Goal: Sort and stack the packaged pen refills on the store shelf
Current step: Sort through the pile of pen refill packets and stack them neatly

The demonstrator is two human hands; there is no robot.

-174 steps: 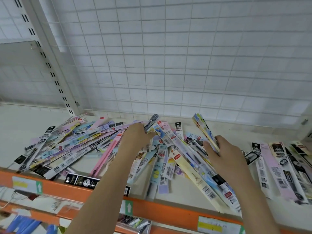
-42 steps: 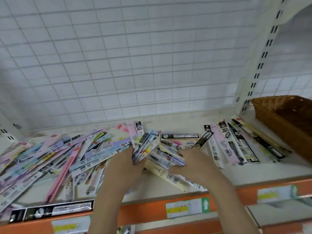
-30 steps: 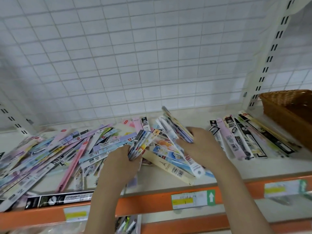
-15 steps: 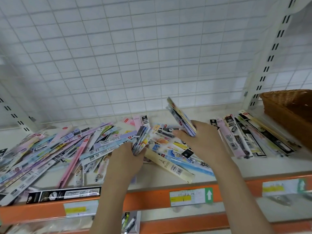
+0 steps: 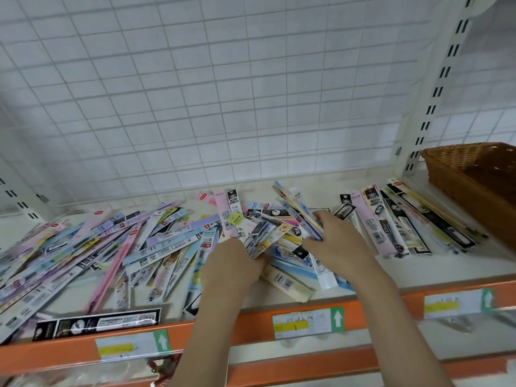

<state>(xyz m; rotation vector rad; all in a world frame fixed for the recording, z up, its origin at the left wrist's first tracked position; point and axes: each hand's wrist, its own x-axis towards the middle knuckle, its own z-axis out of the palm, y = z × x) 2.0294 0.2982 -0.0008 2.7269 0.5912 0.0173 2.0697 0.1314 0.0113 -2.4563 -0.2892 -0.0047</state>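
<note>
Fingers of our right hand [image 5: 339, 243] pinch a raised bundle of refills [image 5: 298, 212], lifted since a moment ago; left hand [image 5: 233, 265] grips another bundle [image 5: 261, 238] beside them, so sorting advances.

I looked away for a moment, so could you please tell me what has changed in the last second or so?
The right hand gathered a bundle of refill packs and lifted it off the pile. The left hand keeps gripping its own bundle. The sorted row and wicker basket stayed put.
</note>
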